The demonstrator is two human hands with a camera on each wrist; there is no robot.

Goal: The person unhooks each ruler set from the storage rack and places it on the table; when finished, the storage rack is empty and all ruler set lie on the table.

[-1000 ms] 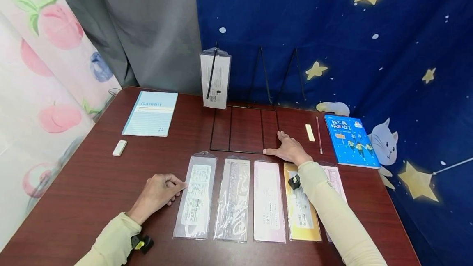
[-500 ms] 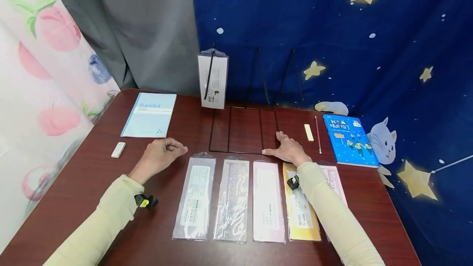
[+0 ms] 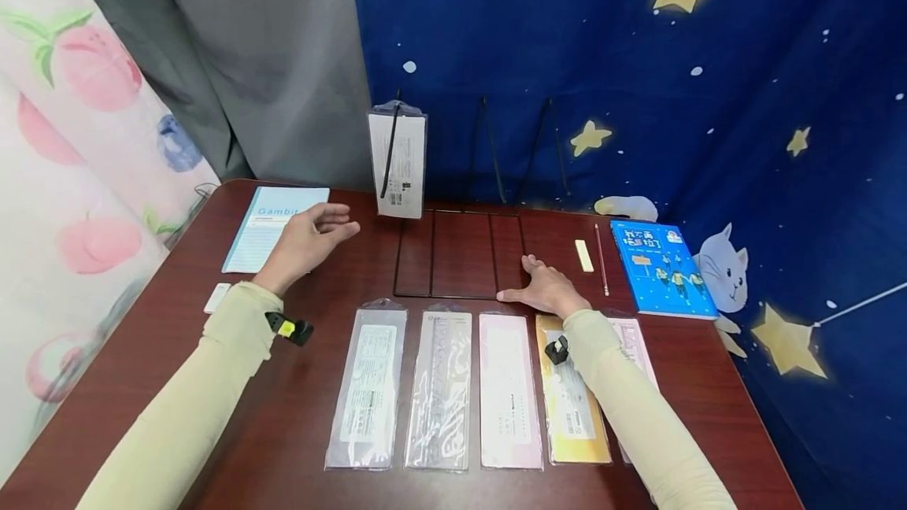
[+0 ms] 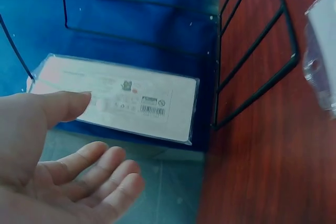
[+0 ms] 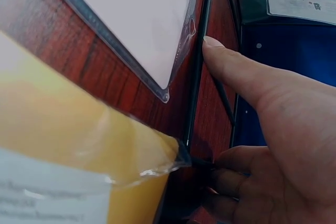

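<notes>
My left hand (image 3: 305, 246) is raised over the notebook's edge, fingers spread apart and holding nothing. In the left wrist view its thumb overlaps a white card package (image 4: 126, 98) that hangs from a hook of a black wire rack (image 3: 464, 297); contact cannot be told. The right hand (image 3: 549, 290) holds the front right corner of the rack's base, thumb on the front bar and fingers at the side bar. Flat packages in clear sleeves lie in a row before the rack: grey (image 3: 367, 384), beige (image 3: 439, 392), pale pink (image 3: 510, 392), yellow (image 3: 574, 392) and pink (image 3: 638, 345), partly under the right forearm.
A light blue notebook (image 3: 272, 219) and a white eraser (image 3: 216, 297) lie at the left. To the right are a cream strip (image 3: 584, 256), a pencil (image 3: 601, 258) and a blue book (image 3: 662, 266). Two other rack hooks (image 3: 492, 152) stand before the curtain.
My left hand has left the grey package's edge and risen forward toward the hanging package, fingers opening. The right hand stays at the rack's corner. The view has shifted slightly.
</notes>
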